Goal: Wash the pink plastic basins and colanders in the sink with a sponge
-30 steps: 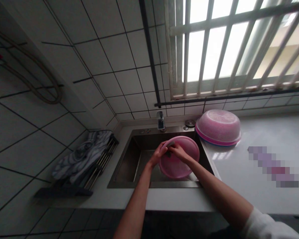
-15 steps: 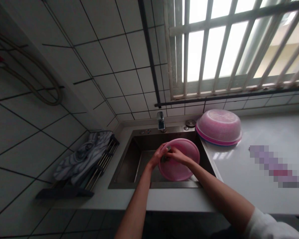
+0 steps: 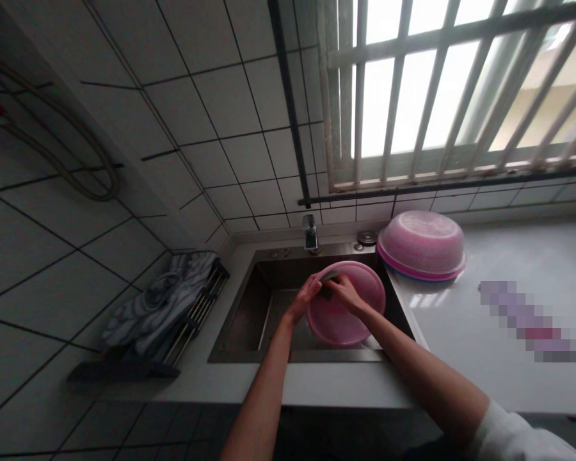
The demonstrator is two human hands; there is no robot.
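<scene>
A round pink basin stands tilted inside the metal sink. My left hand is closed on the basin's left rim. Inside the basin, near that same rim, my right hand is closed on a thin grey-green scrubbing pad. The pad lies against the rim, close to my left fingers, and part of it is hidden by my right hand.
Behind the sink rises a faucet, with a round metal drain piece to its right. Stacked upside-down pink basins stand on the right counter near a blurred-out item. A striped cloth hangs over a rack on the left.
The pad and my right hand have moved slightly up and to the right along the basin's rim. The basin has shifted up a little; my left hand stays on its rim.
</scene>
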